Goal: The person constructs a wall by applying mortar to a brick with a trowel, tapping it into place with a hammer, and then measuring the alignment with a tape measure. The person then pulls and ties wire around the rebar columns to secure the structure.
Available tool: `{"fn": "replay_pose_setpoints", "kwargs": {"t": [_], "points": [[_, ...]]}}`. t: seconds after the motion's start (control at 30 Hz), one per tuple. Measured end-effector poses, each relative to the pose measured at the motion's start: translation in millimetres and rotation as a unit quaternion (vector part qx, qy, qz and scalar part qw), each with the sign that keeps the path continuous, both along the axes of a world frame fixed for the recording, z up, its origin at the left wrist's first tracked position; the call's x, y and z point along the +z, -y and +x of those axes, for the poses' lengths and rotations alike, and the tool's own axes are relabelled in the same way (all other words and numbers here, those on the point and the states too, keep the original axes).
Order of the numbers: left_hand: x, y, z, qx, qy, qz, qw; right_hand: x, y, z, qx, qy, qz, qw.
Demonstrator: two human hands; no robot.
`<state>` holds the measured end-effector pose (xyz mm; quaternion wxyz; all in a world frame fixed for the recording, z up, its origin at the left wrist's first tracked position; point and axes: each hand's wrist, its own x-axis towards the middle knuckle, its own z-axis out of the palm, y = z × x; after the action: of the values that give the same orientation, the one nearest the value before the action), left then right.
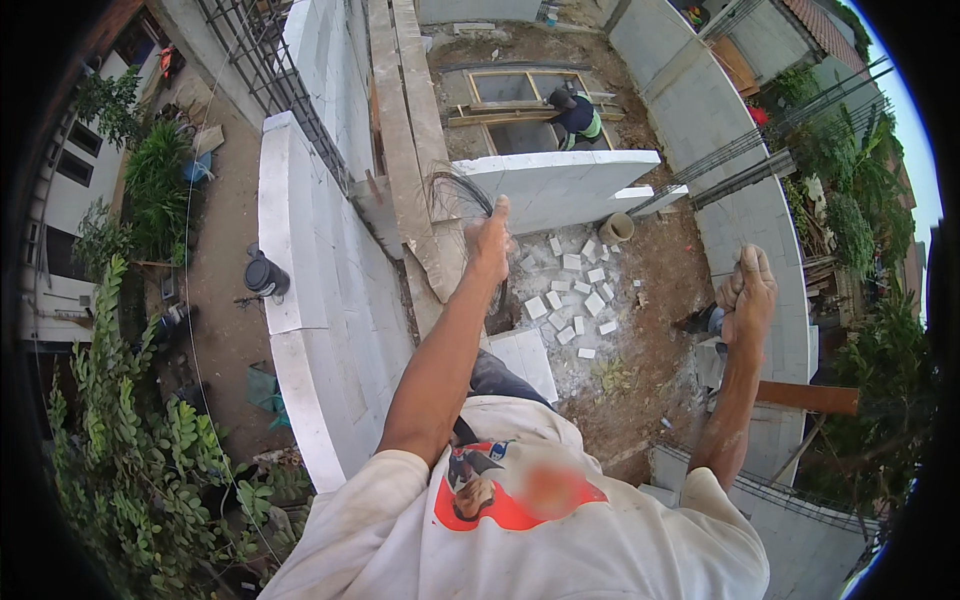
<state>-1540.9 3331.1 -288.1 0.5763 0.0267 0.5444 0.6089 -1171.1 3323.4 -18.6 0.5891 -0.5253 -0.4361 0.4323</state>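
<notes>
My left hand (488,245) is closed round a bundle of thin dark wire (462,186). Loose ends fan out beyond the fist, and more wire hangs below it. A wooden plank (415,110) runs along the wall just left of that hand. My right hand (748,285) is raised out to the right with its fingers pinched together. Whatever sits between those fingertips, if anything, is too small to make out. Behind it stands a curved pale block wall (755,235).
Far below, cut white blocks (572,262) lie scattered near a bucket (616,228). A dark lidded container (265,273) sits on the left wall top (285,215). Steel rebar (265,60) rises at upper left. Another person (577,118) bends by a wooden frame (530,75).
</notes>
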Motion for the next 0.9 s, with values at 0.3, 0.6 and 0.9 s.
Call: {"fn": "replay_pose_setpoints", "kwargs": {"t": [0.3, 0.6, 0.9], "points": [[16.4, -5.0, 14.1, 0.035, 0.164, 0.080, 0.982, 5.2, 20.3, 179.2, -0.200, -0.134, 0.051, 0.969], [11.5, -41.1, -23.5, 0.219, 0.269, 0.089, 0.934, -165.9, 94.9, 291.4, -0.276, -0.222, -0.066, 0.933], [18.2, -23.6, 40.3, 0.010, 0.236, 0.080, 0.969, -131.0, 97.3, 171.1, -0.320, -0.102, -0.069, 0.939]]}}
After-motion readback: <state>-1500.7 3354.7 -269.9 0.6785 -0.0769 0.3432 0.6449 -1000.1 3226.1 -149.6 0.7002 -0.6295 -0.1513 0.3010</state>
